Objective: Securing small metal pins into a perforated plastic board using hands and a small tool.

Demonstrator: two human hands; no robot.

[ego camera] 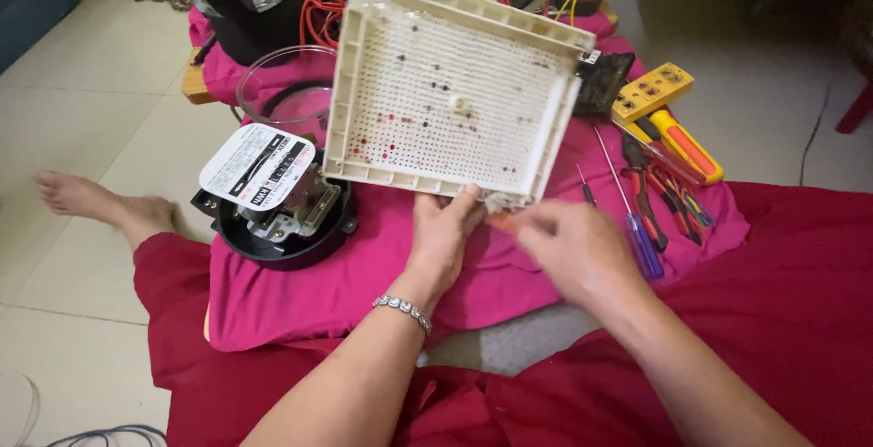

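Both hands meet at the near edge of a cream perforated plastic panel (452,92), tilted up over a pink cloth (364,265). Left hand (443,233), wearing a sparkly bracelet (405,311), grips that edge with its thumb on top. Right hand (573,247), blurred, pinches a small orange object (503,221) beside the panel's corner. An opened electric meter (273,197) sits left; screwdrivers (637,220) and pliers (650,197) lie right.

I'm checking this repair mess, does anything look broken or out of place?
The round black meter lies opened, its insides bare, tilted on the pink cloth. The left hand props the perforated cream panel up on edge; dark specks dot it.
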